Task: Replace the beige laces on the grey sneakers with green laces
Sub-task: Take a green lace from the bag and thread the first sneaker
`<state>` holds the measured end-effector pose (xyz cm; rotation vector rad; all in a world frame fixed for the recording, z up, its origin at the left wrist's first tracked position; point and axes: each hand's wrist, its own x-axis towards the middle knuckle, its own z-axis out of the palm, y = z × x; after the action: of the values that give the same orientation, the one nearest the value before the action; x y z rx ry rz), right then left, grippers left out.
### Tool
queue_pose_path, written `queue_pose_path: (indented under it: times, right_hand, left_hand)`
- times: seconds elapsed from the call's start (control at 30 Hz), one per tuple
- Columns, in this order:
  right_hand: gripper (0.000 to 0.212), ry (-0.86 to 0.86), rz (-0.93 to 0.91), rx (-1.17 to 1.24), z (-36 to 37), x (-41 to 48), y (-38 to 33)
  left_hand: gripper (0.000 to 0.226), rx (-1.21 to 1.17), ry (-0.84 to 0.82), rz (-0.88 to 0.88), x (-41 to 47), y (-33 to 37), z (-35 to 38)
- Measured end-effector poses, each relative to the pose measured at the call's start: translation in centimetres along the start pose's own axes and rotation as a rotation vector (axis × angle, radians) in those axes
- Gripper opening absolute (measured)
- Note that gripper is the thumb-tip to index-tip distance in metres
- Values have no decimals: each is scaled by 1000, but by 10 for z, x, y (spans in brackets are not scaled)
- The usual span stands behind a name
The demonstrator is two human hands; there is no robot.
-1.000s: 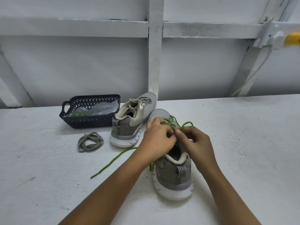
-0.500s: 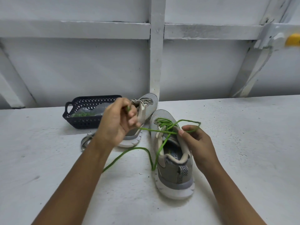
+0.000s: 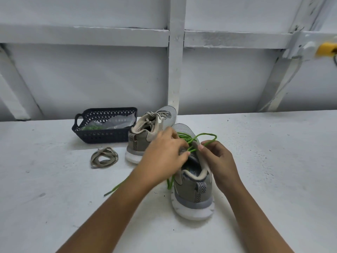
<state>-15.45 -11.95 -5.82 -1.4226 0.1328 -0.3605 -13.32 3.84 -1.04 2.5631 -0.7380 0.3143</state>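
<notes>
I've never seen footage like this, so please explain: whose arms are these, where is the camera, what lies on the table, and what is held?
No machine here: these are a person's bare arms, filmed by a wide-angle camera worn on the head, looking down. On the white table stand two grey sneakers: the near sneaker is getting a green lace, the far sneaker has a beige one. Left of them lie a coiled beige lace and a dark basket with a plastic bag inside. The right hand pinches a loop of the green lace; the left hand touches the lace at the shoe, too blurred to judge its grip.
</notes>
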Motion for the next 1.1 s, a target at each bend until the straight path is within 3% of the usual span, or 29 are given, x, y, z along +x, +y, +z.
queue_pose_path:
  times: [0.2, 0.3, 0.4, 0.5, 0.77, 0.87, 0.97, 1.1]
  right_hand:
    - [3, -42, -3, -26, 1, 2, 1]
    - [5, -70, 28, -16, -1, 5, 0]
    - [8, -75, 56, -9, -4, 7, 2]
    - [11, -57, 38, 5, -3, 6, 4]
    - [16, -69, 40, 40, -1, 5, 6]
    - [15, -73, 36, 35, -1, 5, 6]
    - [15, -71, 38, 37, -2, 6, 7]
    - [15, -74, 41, 35, -1, 7, 7]
  left_hand:
    - [19, -9, 177, 22, 2, -1, 24]
    - [10, -262, 228, 20, -2, -4, 23]
    - [21, -685, 151, -81, -6, -5, 14]
    - [10, -1003, 49, -58, -8, -13, 6]
    - [11, -1345, -283, 13, -15, -45, -11]
    - [16, -1305, -415, 9, -16, -43, -9]
    - [22, -1236, -357, -105, -13, -35, -6]
    - [20, -700, -177, -211, -11, -29, 3]
